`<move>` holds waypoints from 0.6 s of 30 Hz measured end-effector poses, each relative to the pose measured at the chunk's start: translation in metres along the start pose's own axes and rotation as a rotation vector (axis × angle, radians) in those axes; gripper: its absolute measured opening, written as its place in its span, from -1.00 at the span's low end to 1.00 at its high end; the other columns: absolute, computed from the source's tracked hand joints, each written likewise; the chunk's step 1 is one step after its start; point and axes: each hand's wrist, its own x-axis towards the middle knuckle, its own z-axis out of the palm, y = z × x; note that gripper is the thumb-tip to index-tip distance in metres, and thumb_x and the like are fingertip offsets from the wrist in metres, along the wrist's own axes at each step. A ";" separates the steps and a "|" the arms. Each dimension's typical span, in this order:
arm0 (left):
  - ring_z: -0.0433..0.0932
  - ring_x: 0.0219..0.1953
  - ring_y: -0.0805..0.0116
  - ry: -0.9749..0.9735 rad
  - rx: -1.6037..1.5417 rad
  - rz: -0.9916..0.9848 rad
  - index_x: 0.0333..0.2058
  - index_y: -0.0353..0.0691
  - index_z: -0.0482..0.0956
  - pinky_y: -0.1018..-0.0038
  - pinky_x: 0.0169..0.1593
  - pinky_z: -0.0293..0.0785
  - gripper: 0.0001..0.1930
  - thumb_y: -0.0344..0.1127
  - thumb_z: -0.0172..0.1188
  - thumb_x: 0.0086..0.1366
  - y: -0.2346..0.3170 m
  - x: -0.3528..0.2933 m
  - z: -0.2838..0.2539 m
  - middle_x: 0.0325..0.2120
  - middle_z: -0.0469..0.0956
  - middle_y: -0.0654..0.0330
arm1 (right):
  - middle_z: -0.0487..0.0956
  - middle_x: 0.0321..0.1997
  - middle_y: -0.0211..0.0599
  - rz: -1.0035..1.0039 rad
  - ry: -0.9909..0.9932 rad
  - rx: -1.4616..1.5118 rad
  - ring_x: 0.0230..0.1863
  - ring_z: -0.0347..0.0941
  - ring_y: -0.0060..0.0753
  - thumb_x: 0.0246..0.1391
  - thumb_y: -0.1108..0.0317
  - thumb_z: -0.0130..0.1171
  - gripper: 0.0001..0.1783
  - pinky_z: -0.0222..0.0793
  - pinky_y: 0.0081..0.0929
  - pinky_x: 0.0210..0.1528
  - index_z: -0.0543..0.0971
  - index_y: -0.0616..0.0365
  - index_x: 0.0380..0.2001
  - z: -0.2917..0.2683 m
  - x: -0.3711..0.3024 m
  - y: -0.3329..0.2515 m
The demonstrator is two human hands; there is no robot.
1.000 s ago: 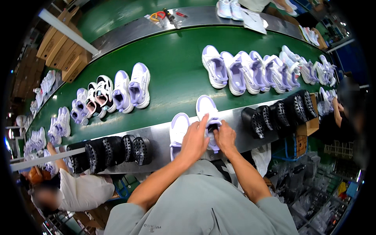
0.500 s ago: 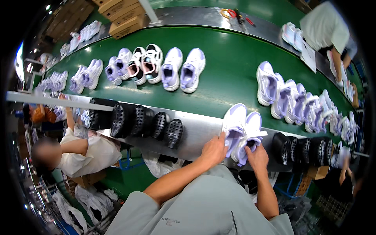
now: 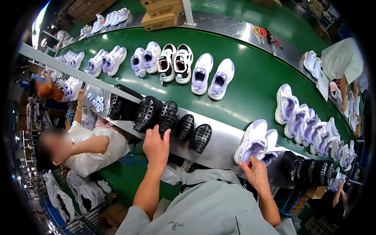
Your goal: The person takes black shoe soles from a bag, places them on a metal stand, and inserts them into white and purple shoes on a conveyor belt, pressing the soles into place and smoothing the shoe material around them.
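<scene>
My left hand [image 3: 156, 147] reaches up to a row of black toe-shaped pieces with many holes. Its thumb is apart from the fingers, and the fingertips are at the lower edge of one black perforated piece [image 3: 168, 115]; whether they touch it I cannot tell. My right hand [image 3: 256, 172] has its fingers curled at the heel of a white and lavender sneaker [image 3: 252, 137] on the metal ledge. Close against it on the right stands a matching sneaker [image 3: 271, 143], with a white strip across its opening.
On the green belt [image 3: 250, 86] stand a white and lavender pair [image 3: 221, 80], a black and white pair [image 3: 183, 64] and rows of similar sneakers [image 3: 305, 121]. More black pieces [image 3: 307, 168] line the ledge at right. A co-worker [image 3: 86, 152] sits at left; scissors [image 3: 260, 33] lie beyond the belt.
My left hand has left the sneakers and moved left to the black pieces. My right hand has shifted to the left sneaker's heel. The view has swung left.
</scene>
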 end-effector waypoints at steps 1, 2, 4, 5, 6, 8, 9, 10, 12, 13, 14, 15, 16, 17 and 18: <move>0.53 -0.41 0.05 -0.006 -0.061 -0.023 -0.10 -0.38 0.60 0.21 -0.34 0.48 -0.58 -0.19 0.44 0.19 0.015 0.003 -0.013 -0.40 0.46 0.07 | 0.55 -0.62 -0.07 0.011 0.019 -0.005 -0.55 0.50 -0.04 0.12 0.12 0.37 -0.60 0.42 -0.22 -0.38 0.53 0.28 -0.47 -0.001 0.002 -0.004; 0.51 -0.46 0.11 0.064 -0.110 0.072 -0.11 -0.38 0.61 0.26 -0.40 0.46 -0.58 -0.22 0.46 0.17 0.026 0.004 -0.024 -0.44 0.44 0.10 | 0.60 -0.49 -0.10 0.030 0.042 0.181 -0.45 0.54 -0.16 0.15 0.13 0.35 -0.62 0.46 -0.28 -0.33 0.53 0.27 -0.35 0.001 0.005 -0.009; 0.49 -0.46 0.13 0.032 -0.202 0.132 -0.10 -0.37 0.62 0.27 -0.41 0.44 -0.57 -0.25 0.49 0.13 0.058 0.000 -0.041 -0.45 0.44 0.11 | 0.62 -0.18 -0.15 -0.035 0.030 0.564 -0.22 0.56 -0.35 0.23 0.13 0.29 -0.57 0.50 -0.39 -0.18 0.48 0.26 -0.07 0.014 0.013 -0.026; 0.48 -0.46 0.15 -0.007 -0.291 0.178 -0.09 -0.36 0.62 0.27 -0.42 0.42 -0.56 -0.29 0.51 0.08 0.078 -0.005 -0.038 -0.47 0.44 0.11 | 0.59 -0.02 -0.18 -0.110 0.004 0.747 -0.10 0.54 -0.41 0.27 0.13 0.26 -0.51 0.51 -0.44 -0.10 0.43 0.26 0.08 0.020 0.018 -0.036; 0.48 -0.46 0.14 -0.052 -0.360 0.356 -0.09 -0.35 0.62 0.27 -0.43 0.43 -0.54 -0.29 0.52 0.05 0.093 -0.011 -0.027 -0.46 0.45 0.10 | 0.56 0.00 -0.21 -0.059 -0.090 0.985 -0.09 0.52 -0.44 0.29 0.13 0.23 -0.45 0.52 -0.41 -0.08 0.36 0.26 0.17 0.022 0.021 -0.053; 0.47 -0.47 0.09 -0.172 -0.633 0.603 -0.11 -0.35 0.61 0.26 -0.42 0.45 -0.49 -0.26 0.56 -0.02 0.121 -0.022 -0.015 -0.46 0.47 0.08 | 0.54 -0.02 -0.28 0.037 -0.201 1.270 -0.08 0.50 -0.49 0.30 0.13 0.20 -0.40 0.53 -0.39 -0.07 0.31 0.26 0.22 0.018 0.025 -0.068; 0.49 -0.44 0.15 -0.190 -0.701 0.629 -0.12 -0.33 0.61 0.28 -0.40 0.45 -0.51 -0.24 0.54 0.01 0.133 -0.019 -0.016 -0.43 0.48 0.11 | 0.55 -0.06 -0.31 0.089 -0.213 1.316 -0.09 0.51 -0.51 0.29 0.13 0.22 -0.42 0.53 -0.38 -0.08 0.34 0.26 0.19 0.012 0.024 -0.064; 0.51 -0.40 0.19 -0.253 -0.728 0.508 -0.08 -0.31 0.60 0.32 -0.36 0.46 -0.51 -0.23 0.51 0.03 0.137 -0.015 -0.011 -0.40 0.50 0.12 | 0.57 -0.15 -0.38 0.135 -0.294 1.291 -0.15 0.52 -0.54 0.24 0.17 0.25 -0.45 0.49 -0.44 -0.20 0.35 0.24 0.16 0.005 0.020 -0.046; 0.56 -0.26 0.25 -0.313 -0.718 0.268 0.04 -0.26 0.54 0.43 -0.22 0.46 -0.48 -0.25 0.44 0.10 0.160 -0.007 0.014 -0.27 0.55 0.11 | 0.52 -0.28 -0.42 0.156 -0.299 1.164 -0.34 0.43 -0.64 0.20 0.12 0.26 -0.50 0.33 -0.59 -0.39 0.44 0.25 0.05 0.005 0.010 -0.024; 0.57 -0.23 0.29 -0.493 -0.852 0.241 0.08 -0.28 0.51 0.44 -0.19 0.48 -0.48 -0.29 0.41 0.15 0.167 -0.004 0.032 -0.24 0.57 0.11 | 0.52 -0.32 -0.42 0.150 -0.356 1.110 -0.39 0.43 -0.64 0.21 0.10 0.22 -0.53 0.33 -0.59 -0.41 0.48 0.26 0.00 0.002 0.006 -0.016; 0.57 -0.19 0.32 -0.683 -0.966 0.178 0.12 -0.29 0.47 0.45 -0.15 0.49 -0.48 -0.33 0.38 0.19 0.173 -0.006 0.048 -0.21 0.59 0.12 | 0.50 -0.38 -0.45 0.139 -0.339 0.999 -0.45 0.40 -0.64 0.23 0.02 0.15 -0.50 0.31 -0.61 -0.42 0.50 0.29 -0.05 0.002 -0.002 -0.013; 0.57 -0.18 0.37 -1.055 -1.172 0.038 0.14 -0.30 0.46 0.46 -0.15 0.50 -0.49 -0.38 0.36 0.23 0.177 -0.004 0.060 -0.20 0.60 0.15 | 0.57 -0.36 -0.30 0.117 -0.267 0.888 -0.38 0.50 -0.48 0.23 0.03 0.14 -0.53 0.37 -0.47 -0.36 0.51 0.28 -0.08 -0.004 -0.007 -0.012; 0.56 -0.21 0.47 -1.175 -1.293 -0.088 0.15 -0.33 0.41 0.51 -0.17 0.51 -0.52 -0.47 0.29 0.26 0.183 -0.008 0.068 -0.21 0.60 0.18 | 0.59 -0.38 -0.20 0.094 -0.086 0.639 -0.36 0.54 -0.41 0.23 -0.02 0.15 -0.47 0.41 -0.41 -0.32 0.51 0.30 -0.07 -0.008 -0.014 -0.009; 0.56 -0.21 0.47 -1.193 -1.295 -0.075 0.15 -0.33 0.41 0.51 -0.17 0.51 -0.52 -0.47 0.29 0.26 0.191 -0.015 0.074 -0.21 0.60 0.18 | 0.61 -0.40 -0.09 0.075 0.087 0.383 -0.34 0.59 -0.33 0.23 -0.07 0.16 -0.42 0.45 -0.34 -0.28 0.50 0.33 -0.06 -0.012 -0.021 -0.006; 0.57 -0.25 0.49 -1.094 -1.295 -0.201 0.14 -0.34 0.39 0.54 -0.21 0.51 -0.52 -0.51 0.28 0.25 0.199 -0.025 0.079 -0.22 0.60 0.18 | 0.63 -0.43 -0.01 0.079 0.111 0.147 -0.37 0.64 -0.13 0.20 -0.11 0.22 -0.33 0.49 -0.21 -0.26 0.47 0.38 -0.01 -0.019 -0.034 -0.009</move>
